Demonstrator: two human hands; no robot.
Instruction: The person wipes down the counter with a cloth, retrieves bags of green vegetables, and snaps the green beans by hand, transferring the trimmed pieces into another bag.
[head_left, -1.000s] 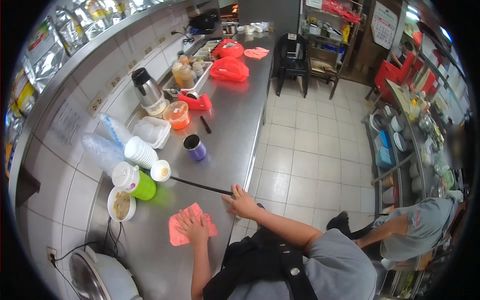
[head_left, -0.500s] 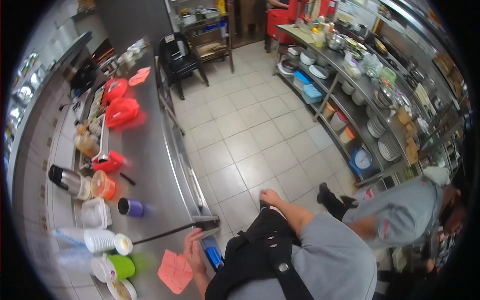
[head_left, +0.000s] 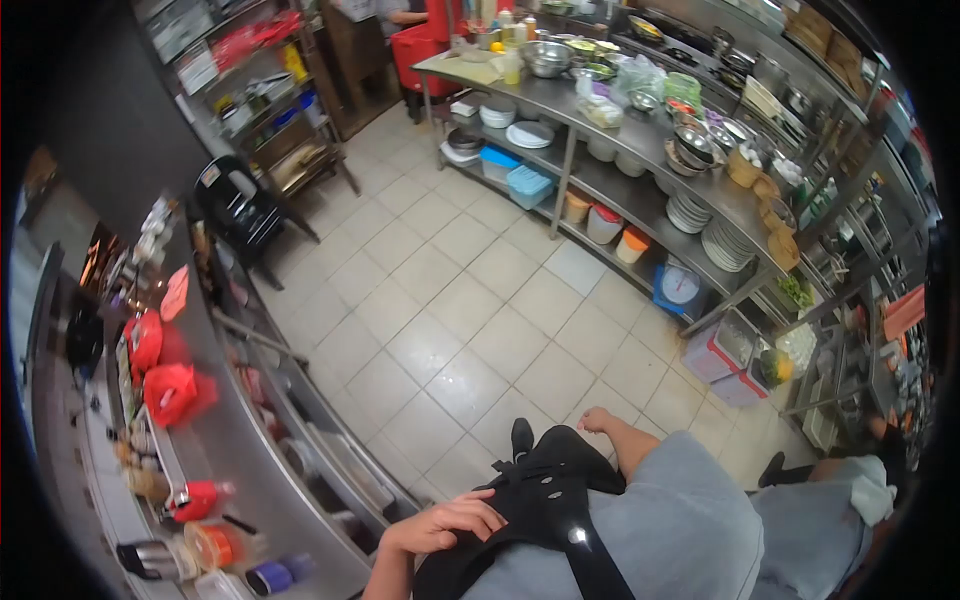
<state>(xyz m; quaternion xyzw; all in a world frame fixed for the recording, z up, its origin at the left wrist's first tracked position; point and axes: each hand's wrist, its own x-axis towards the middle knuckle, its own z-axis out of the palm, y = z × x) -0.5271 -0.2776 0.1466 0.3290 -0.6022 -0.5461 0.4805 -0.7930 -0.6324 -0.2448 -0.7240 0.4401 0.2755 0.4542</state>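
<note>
Stainless-steel desk (head_left: 262, 497), eight o'clock: I have withdrawn, ending contact; left hand (head_left: 455, 522) loosely curled, apparently empty, at apron (head_left: 535, 495); right hand (head_left: 597, 420), grip unclear.

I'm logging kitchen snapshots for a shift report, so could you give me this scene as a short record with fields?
Left hand: at the front of the black apron; contact unclear
Right hand: above the tiled floor, no held object visible
Left-side counter: purple cup, red bags, pink cloth
Far shelving unit: metal bowl on top; stacked plates and blue scale below
Seating: black chair
Other person: grey shirt at lower right
</note>
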